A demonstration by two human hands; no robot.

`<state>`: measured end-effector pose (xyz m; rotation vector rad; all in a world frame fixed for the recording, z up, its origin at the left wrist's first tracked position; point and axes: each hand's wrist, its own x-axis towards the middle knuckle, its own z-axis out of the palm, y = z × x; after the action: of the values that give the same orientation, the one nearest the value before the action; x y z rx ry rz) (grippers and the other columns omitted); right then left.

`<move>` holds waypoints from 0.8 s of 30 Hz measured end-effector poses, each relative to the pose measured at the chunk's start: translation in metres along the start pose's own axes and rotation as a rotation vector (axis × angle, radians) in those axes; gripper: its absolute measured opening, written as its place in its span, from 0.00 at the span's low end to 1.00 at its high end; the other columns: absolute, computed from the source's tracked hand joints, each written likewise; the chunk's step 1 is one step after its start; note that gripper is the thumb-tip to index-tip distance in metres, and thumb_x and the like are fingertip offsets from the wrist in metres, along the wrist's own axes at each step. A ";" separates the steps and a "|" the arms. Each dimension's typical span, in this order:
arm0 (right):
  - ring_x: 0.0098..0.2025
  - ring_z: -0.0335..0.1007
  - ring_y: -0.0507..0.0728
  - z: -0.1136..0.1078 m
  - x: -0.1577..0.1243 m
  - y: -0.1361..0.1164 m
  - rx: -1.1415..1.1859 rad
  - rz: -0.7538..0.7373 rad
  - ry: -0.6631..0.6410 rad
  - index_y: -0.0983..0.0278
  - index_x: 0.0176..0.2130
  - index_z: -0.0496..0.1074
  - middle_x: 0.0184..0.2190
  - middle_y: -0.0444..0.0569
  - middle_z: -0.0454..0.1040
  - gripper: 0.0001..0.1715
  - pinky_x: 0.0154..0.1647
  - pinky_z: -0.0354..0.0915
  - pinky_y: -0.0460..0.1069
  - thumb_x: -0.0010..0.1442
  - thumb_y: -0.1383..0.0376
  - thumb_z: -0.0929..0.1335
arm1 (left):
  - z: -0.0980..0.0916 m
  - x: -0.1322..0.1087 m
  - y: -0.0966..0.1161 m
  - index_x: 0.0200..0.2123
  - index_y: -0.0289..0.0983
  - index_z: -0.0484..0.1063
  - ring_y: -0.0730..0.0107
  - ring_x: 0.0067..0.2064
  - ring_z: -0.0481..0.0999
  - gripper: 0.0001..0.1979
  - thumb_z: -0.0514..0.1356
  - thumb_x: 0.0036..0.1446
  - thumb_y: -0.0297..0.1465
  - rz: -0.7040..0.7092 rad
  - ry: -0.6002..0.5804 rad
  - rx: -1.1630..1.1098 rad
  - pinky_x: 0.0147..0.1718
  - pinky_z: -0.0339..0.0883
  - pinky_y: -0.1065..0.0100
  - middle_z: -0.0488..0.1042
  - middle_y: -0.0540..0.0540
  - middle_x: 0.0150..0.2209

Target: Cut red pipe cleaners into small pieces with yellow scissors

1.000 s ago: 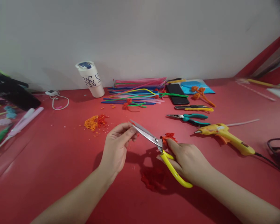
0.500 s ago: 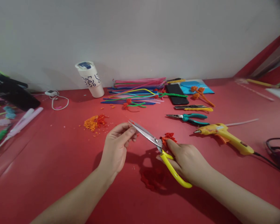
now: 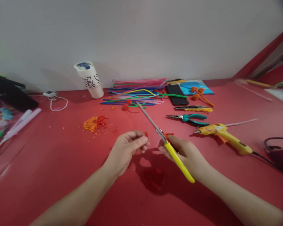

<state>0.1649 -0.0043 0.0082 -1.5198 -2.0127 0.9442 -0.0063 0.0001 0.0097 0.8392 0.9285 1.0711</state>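
Note:
My left hand [image 3: 128, 150] is closed in a pinch, with a small red piece [image 3: 146, 135] showing at the fingertips. Yellow-handled scissors [image 3: 153, 124] are gripped in my right hand [image 3: 187, 153]; their blades point up and away, seen nearly edge-on. A bit of red material [image 3: 169, 134] shows by the scissors' pivot at my right fingers, mostly hidden. Below both hands, a red heap [image 3: 153, 179] lies in shadow on the table, its shape unclear. Orange and red trimmings [image 3: 94, 123] are piled beyond my left hand.
Pipe cleaners [image 3: 134, 92] lie along the wall beside a white tumbler [image 3: 91, 80] and a black phone [image 3: 178, 94]. To the right are pliers [image 3: 188, 118], a utility knife [image 3: 195, 108] and a yellow glue gun [image 3: 226, 135] with its cord trailing right.
The scissors have turned edge-on, and their tips have swung up and away from my left fingers. My left hand has moved right and slightly down, nearer my right hand.

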 end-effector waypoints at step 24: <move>0.19 0.55 0.48 -0.004 -0.003 0.000 0.091 -0.010 0.027 0.63 0.24 0.58 0.17 0.39 0.60 0.13 0.18 0.49 0.43 0.49 0.56 0.62 | 0.012 -0.005 -0.006 0.23 0.34 0.70 0.78 0.22 0.63 0.02 0.59 0.42 0.27 0.086 0.056 0.457 0.23 0.58 0.75 0.66 0.52 0.18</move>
<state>0.1680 -0.0060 0.0110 -1.4655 -1.9295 0.9920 0.0061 -0.0076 0.0095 1.2382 1.2178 0.9721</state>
